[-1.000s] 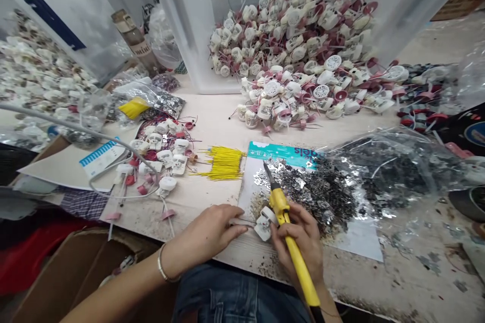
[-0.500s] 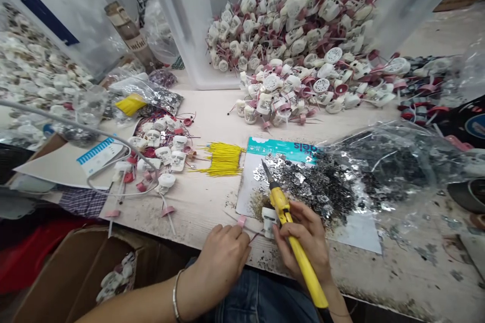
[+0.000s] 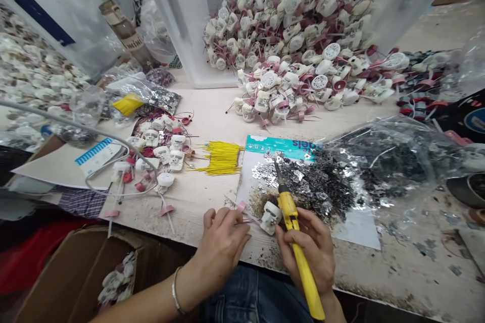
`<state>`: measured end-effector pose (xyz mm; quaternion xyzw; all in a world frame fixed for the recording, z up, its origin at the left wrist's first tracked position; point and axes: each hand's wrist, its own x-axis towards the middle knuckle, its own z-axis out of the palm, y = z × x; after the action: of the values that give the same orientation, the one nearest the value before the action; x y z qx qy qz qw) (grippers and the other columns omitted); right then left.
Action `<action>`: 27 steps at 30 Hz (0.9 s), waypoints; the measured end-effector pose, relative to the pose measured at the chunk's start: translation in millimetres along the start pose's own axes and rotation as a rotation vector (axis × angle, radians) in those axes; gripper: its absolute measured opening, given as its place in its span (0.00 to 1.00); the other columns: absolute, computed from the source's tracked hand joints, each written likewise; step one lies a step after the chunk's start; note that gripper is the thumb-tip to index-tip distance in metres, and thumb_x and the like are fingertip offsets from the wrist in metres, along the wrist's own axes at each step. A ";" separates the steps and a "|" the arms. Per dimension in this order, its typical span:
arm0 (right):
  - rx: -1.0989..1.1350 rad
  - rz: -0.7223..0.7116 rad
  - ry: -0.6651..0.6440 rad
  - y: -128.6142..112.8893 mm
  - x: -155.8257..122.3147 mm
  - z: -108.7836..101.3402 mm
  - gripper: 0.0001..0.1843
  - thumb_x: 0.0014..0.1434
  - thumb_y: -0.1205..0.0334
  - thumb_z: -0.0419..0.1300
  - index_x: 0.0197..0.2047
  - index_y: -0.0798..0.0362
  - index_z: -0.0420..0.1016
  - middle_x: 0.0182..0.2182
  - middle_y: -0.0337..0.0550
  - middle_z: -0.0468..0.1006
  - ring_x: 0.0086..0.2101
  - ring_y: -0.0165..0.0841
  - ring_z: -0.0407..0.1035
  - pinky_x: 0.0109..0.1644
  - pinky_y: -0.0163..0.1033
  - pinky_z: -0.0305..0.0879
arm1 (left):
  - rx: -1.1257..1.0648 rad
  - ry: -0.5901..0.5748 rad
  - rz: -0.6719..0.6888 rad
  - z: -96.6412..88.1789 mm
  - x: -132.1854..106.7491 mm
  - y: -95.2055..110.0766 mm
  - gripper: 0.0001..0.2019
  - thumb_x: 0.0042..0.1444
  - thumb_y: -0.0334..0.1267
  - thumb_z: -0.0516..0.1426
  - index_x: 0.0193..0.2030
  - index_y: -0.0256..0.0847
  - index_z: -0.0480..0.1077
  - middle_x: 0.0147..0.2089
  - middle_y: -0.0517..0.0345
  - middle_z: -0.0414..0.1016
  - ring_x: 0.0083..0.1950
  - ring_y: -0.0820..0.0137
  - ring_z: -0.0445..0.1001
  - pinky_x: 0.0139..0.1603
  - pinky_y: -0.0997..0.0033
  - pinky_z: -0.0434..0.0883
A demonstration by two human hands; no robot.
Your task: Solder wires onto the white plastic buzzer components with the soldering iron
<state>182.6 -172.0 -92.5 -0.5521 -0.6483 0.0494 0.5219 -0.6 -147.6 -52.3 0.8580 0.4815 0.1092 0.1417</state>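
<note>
My right hand (image 3: pixel 308 250) is closed around a yellow soldering iron (image 3: pixel 301 257), its dark tip pointing away from me over loose metal plates (image 3: pixel 322 181). The fingertips of that hand are at the edge of a small white plastic part (image 3: pixel 270 217) with a rounded top, which looks tilted. Thin dark wires run left from the part to my left hand (image 3: pixel 223 237), whose fingers are pinched around them. A pink ring (image 3: pixel 241 206) on a pale stem lies just beyond the left fingers. Where the right fingertips meet the part is partly hidden.
Yellow wires (image 3: pixel 223 158) lie in a bundle near the middle of the table. White parts with pink rings are heaped left (image 3: pixel 162 149) and behind (image 3: pixel 291 83), before a clear plastic bin (image 3: pixel 182 35). A plastic bag (image 3: pixel 401 161) spreads at right; a cardboard box (image 3: pixel 64 272) stands lower left.
The white part has turned and tilted, and the soldering iron's tip has swung to the right. My left hand has shifted slightly up, its fingers now more raised around the wires.
</note>
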 end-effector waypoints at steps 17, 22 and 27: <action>0.393 0.393 -0.019 -32.3 -3.5 13.0 0.13 0.53 0.70 0.64 0.30 0.51 0.61 0.50 0.46 0.66 0.48 0.35 0.72 0.40 0.36 0.75 | -0.788 -0.068 -0.356 -5.0 5.5 6.2 0.08 0.62 0.39 0.51 0.36 0.41 0.70 0.35 0.56 0.77 0.40 0.66 0.72 0.45 0.64 0.67; 0.269 0.305 0.022 -27.7 -1.5 12.9 0.11 0.52 0.74 0.62 0.30 0.51 0.64 0.50 0.44 0.67 0.49 0.31 0.70 0.46 0.35 0.72 | -0.703 -0.208 -0.271 -9.6 12.9 0.8 0.09 0.57 0.35 0.58 0.45 0.44 0.73 0.36 0.60 0.80 0.42 0.66 0.74 0.51 0.61 0.64; 0.179 0.195 0.082 -25.0 -7.5 -21.3 0.14 0.51 0.74 0.62 0.40 0.51 0.69 0.48 0.45 0.73 0.46 0.34 0.72 0.43 0.38 0.74 | -0.482 -0.216 -0.196 -13.3 21.4 4.2 0.05 0.58 0.31 0.57 0.36 0.42 0.74 0.36 0.59 0.79 0.41 0.66 0.73 0.52 0.57 0.59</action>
<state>180.4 -198.3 -71.5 -0.5653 -0.5628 0.1348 0.5878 9.4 -129.5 -37.3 0.7555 0.5046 0.1143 0.4020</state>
